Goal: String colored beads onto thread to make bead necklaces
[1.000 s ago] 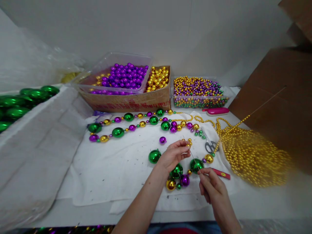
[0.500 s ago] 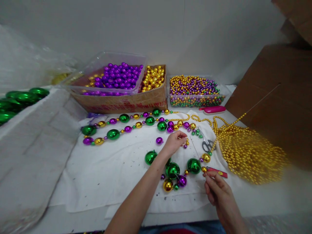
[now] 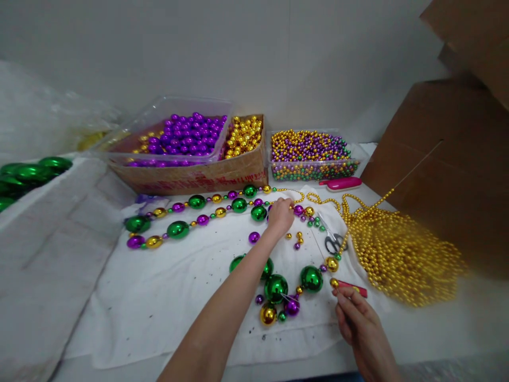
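Pinching a thin, pale strand (image 3: 319,247) behind a small, shiny, round gold bead (image 3: 334,283), the right hand (image 3: 360,321) hung before the grey-handled metal scissors (image 3: 336,243). Leftward beyond the scissors, the left hand (image 3: 280,216) reached glossy purple beads (image 3: 298,210), its fingers' closure hidden. Smooth green balls (image 3: 312,279) lay left of the scissors.

Wkshp w/ beads (image 3: 312,279), tubs (image 3: 175,105), scissors (image 3: 334,243)

One left hand (image 3: 280,216), one right hand (image 3: 357,314), one pair of scissors (image 3: 336,244), two clear tubs (image 3: 170,104), one heap of gold beads (image 3: 401,260), one laid-out necklace (image 3: 202,219) with five green balls (image 3: 177,229), four larger green balls (image 3: 312,279) nearer the front
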Tool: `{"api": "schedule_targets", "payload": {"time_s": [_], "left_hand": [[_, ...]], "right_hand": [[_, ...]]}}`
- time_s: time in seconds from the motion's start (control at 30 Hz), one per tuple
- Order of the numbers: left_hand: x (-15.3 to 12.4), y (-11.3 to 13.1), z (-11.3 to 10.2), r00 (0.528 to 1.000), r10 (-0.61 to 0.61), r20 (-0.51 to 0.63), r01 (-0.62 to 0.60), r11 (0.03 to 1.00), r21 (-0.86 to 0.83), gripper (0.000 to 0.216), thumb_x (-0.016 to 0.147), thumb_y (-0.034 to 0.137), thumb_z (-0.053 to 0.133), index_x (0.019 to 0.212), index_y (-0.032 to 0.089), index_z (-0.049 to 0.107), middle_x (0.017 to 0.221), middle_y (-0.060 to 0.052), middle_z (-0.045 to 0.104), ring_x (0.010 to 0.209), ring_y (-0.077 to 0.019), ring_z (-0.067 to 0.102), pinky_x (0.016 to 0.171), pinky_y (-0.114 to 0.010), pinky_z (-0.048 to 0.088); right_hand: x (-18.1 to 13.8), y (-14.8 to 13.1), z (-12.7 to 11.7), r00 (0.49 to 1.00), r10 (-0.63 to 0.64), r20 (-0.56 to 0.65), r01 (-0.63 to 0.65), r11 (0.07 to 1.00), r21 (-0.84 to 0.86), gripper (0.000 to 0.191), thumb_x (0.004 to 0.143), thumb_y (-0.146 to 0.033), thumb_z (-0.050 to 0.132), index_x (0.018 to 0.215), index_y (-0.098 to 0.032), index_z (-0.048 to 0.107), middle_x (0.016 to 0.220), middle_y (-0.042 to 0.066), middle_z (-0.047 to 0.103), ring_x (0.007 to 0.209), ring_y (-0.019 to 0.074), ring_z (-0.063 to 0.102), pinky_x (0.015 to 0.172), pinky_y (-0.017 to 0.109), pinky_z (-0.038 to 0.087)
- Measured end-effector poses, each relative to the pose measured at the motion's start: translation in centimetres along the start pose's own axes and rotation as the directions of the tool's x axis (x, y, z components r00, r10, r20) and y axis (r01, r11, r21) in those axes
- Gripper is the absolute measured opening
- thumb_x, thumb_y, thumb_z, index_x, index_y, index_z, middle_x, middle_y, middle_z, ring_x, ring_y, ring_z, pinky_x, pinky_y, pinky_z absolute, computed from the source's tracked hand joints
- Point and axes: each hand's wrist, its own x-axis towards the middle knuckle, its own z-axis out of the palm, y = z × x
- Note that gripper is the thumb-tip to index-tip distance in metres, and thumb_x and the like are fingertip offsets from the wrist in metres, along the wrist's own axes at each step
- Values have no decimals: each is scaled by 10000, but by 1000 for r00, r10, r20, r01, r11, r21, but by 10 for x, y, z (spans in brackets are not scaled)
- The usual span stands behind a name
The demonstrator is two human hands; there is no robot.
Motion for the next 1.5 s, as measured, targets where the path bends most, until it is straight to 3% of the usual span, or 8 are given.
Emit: {"api": "schedule_targets", "payload": {"time_s": [0.27, 0.63, 0.77, 0.93, 1.1, 1.23, 1.3, 1.5], "left_hand": [[21, -14, -8, 1000, 18, 14, -19, 999, 38, 205, 803, 141, 519, 899, 209, 688, 941, -40, 693, 884, -188, 609, 810, -294, 448], [-23, -52, -36, 998, -58, -8, 58, 996, 65, 197, 824, 190, 502, 940, 210, 660, 1017, -67, 643, 996, -231, 568, 888, -349, 407], [-38, -52, -29, 996, -71, 51, 72, 997, -15, 305, 735, 224, 646, 1039, 220, 623, 1127, -74, 586, 1057, -258, 538, 945, -378, 375], [-34, -47, -22, 986, -95, 139, 130, 955, -266, 294, 682, 126, 672, 969, 177, 635, 1022, -80, 626, 1002, -241, 569, 880, -349, 431], [-46, -38, -36, 968, -50, 246, 189, 792, -580, 354, 817, 227, 559, 1171, 214, 565, 1056, -75, 635, 800, -144, 632, 687, -269, 501], [-72, -30, -45, 941, 19, 338, 307, 376, -875, 346, 875, 302, 504, 1200, 199, 564, 1096, -109, 633, 858, -145, 634, 752, -271, 497], [-85, -25, -43, 928, 2, 374, 369, 154, -917, 318, 870, 303, 525, 1160, 187, 587, 1053, -110, 648, 810, -138, 639, 716, -249, 491], [-111, -14, -34, 898, -57, 437, 432, -73, -899, 218, 843, 250, 571, 1031, 148, 615, 1032, -116, 665, 779, -152, 658, 645, -232, 485]], "right_hand": [[-3, -4, 5, 1000, 16, -7, -16, 1000, -4, 331, 706, -450, 729, 901, -210, 609, 577, -63, 452, 453, 32, 306, 372, 135, 197], [-3, 4, 6, 1000, 27, 9, -26, 999, -40, 315, 723, -447, 716, 904, -212, 609, 568, -63, 462, 461, 36, 340, 385, 131, 231], [-8, 4, 15, 999, 22, 28, -21, 999, -37, 296, 722, -427, 722, 893, -213, 608, 569, -65, 448, 449, 38, 306, 373, 141, 207], [-15, 3, 18, 999, 34, 36, -33, 999, -40, 313, 719, -426, 724, 916, -214, 605, 574, -58, 452, 460, 46, 311, 378, 140, 197], [-16, 1, 15, 998, 23, 52, -19, 997, -70, 316, 733, -441, 707, 926, -212, 608, 538, -60, 437, 453, 43, 307, 379, 129, 184], [-17, -2, 18, 998, 13, 64, -8, 997, -73, 306, 736, -441, 706, 914, -215, 601, 529, -64, 441, 442, 33, 304, 378, 124, 174], [-18, -3, 21, 998, 23, 58, -19, 997, -77, 310, 727, -431, 718, 924, -226, 591, 544, -63, 461, 453, 33, 331, 387, 120, 188], [-22, -3, 21, 990, -29, 136, 56, 978, -199, 392, 733, -488, 680, 955, -175, 600, 480, -55, 464, 389, 35, 274, 357, 154, 142]]}}
